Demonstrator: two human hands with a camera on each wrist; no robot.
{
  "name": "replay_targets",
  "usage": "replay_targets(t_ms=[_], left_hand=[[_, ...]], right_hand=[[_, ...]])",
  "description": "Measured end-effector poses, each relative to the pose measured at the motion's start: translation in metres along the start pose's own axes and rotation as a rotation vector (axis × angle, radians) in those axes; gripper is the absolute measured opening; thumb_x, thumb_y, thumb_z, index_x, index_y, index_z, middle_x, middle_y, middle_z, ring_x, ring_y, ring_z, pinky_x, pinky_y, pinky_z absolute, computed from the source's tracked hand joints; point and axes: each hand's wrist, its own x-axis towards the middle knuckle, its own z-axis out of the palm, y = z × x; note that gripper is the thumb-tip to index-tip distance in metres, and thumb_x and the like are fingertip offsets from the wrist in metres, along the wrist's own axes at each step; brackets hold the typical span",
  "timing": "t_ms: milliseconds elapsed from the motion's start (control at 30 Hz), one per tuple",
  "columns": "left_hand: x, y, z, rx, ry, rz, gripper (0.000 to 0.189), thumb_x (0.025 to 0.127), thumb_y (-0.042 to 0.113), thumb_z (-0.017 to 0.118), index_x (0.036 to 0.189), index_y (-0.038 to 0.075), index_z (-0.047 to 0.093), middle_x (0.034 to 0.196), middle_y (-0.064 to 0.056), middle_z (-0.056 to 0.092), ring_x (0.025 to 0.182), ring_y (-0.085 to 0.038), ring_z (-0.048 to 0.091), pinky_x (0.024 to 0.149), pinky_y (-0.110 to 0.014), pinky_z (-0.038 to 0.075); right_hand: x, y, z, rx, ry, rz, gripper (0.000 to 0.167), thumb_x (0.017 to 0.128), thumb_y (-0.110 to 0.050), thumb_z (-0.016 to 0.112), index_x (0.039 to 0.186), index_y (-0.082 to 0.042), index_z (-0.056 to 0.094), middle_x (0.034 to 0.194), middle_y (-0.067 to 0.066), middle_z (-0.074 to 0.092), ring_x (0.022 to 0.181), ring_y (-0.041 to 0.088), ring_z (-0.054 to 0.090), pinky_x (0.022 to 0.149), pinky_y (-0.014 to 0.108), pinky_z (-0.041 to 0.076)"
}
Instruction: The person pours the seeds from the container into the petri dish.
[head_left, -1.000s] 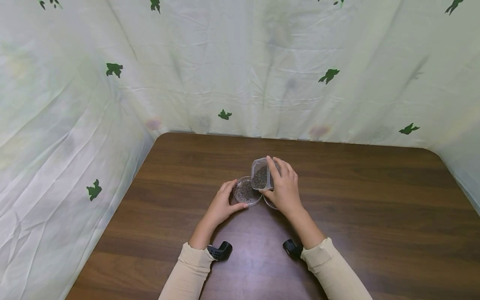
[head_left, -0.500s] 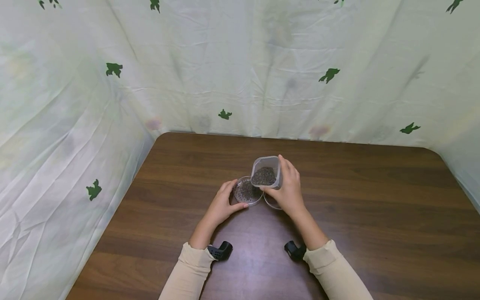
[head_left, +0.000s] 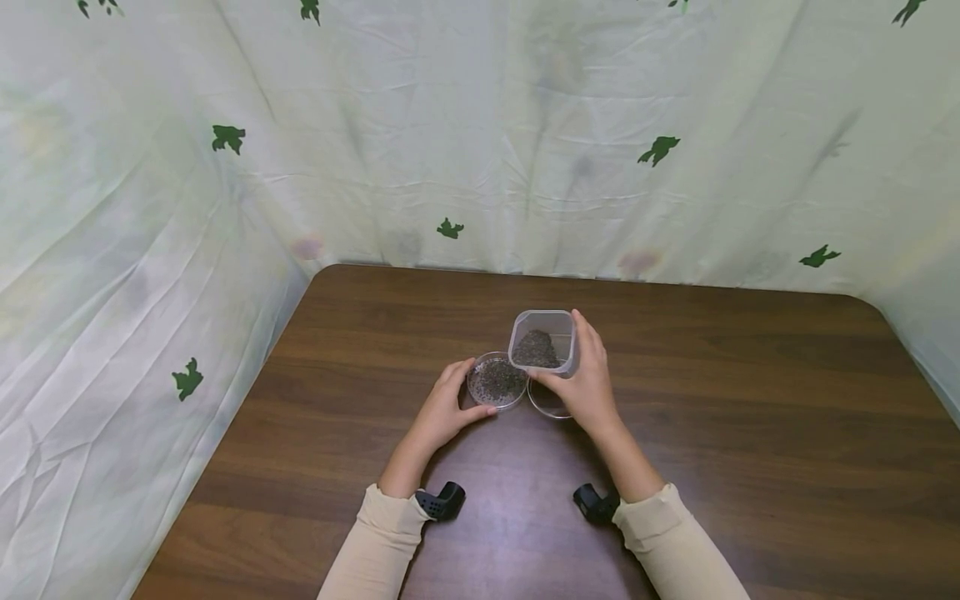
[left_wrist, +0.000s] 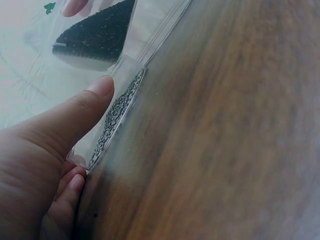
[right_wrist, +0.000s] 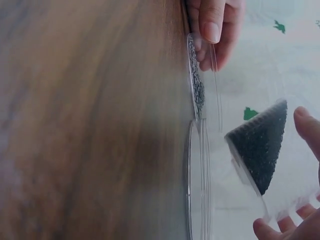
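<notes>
Near the table's middle, my left hand (head_left: pixel 441 418) holds a clear round petri dish (head_left: pixel 504 407) between thumb and fingers. Dark grey grains (head_left: pixel 495 381) cover much of its floor. My right hand (head_left: pixel 590 393) grips a clear, square plastic container (head_left: pixel 564 327) by its side, tilted above the tabletop. More dark grains (right_wrist: pixel 261 145) are heaped in one lower corner of the container. Under it, to the right of the filled dish, lies a second clear round dish or lid (head_left: pixel 551 412), partly hidden by the container and the right hand.
The dark brown wooden table (head_left: pixel 750 400) stretches out to both sides and behind the hands. A pale curtain (head_left: pixel 480 125) with green leaf-like shapes hangs along its back and left. Each wrist wears a black camera (head_left: pixel 442 502).
My right hand has moved the container slightly right, away from above the petri dish, and tipped it back toward level. More of both dishes shows. The left hand has stayed still.
</notes>
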Motion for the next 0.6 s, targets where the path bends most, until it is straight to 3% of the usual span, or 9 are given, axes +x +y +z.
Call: replay_targets(t_ms=[267, 600], left_hand=[[0.000, 0.001, 0.000, 0.003, -0.002, -0.006, 0.084, 0.068, 0.032, 0.079, 0.134, -0.001, 0.038, 0.129, -0.016, 0.040, 0.120, -0.026, 0.038, 0.099, -0.040, 0.030], [-0.001, 0.002, -0.001, 0.002, -0.006, -0.010, 0.084, 0.068, 0.031, 0.078, 0.134, -0.001, 0.037, 0.130, -0.017, 0.040, 0.120, -0.028, 0.037, 0.098, -0.042, 0.030]], right_hand=[[-0.002, 0.002, -0.005, 0.111, 0.022, 0.017, 0.100, 0.062, -0.025, 0.083, 0.142, -0.014, 0.024, 0.135, 0.012, 0.032, 0.116, 0.027, 0.037, 0.096, 0.040, 0.032], [-0.005, 0.008, -0.012, 0.203, 0.047, 0.059, 0.099, 0.063, -0.025, 0.082, 0.142, -0.016, 0.023, 0.136, 0.011, 0.030, 0.122, 0.024, 0.032, 0.094, 0.041, 0.036]])
